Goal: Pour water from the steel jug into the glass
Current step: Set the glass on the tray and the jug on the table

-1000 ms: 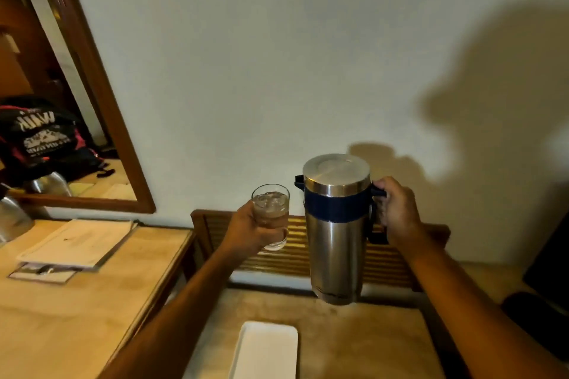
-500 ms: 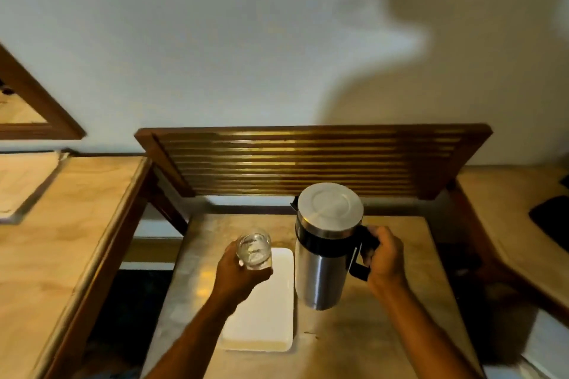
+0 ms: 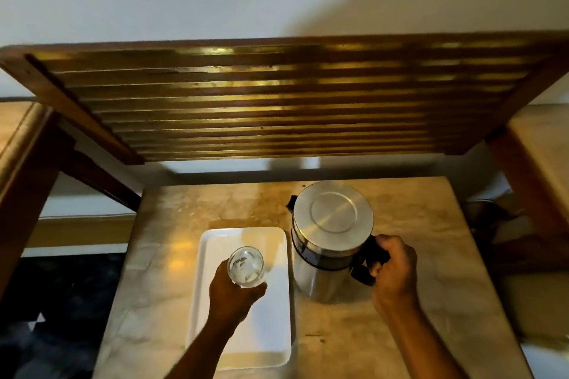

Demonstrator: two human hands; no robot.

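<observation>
Head view is looking steeply down: the left hand (image 3: 235, 294) is wrapping around a clear glass (image 3: 246, 267) from below, holding it over the white tray (image 3: 271, 338), and whether its base is touching the tray is hidden by the fingers. The right hand (image 3: 392, 272) is closing around the black handle (image 3: 368, 261) of the steel jug (image 3: 331, 237), which is standing upright just right of the tray on the pale tabletop (image 3: 415, 224), its lid shut and its dark spout pointing away. Water in the glass is hard to make out. No writing is showing on the jug. Both forearms are running off the bottom edge, and a slatted wooden panel (image 3: 277, 101) is leaning against the wall behind
</observation>
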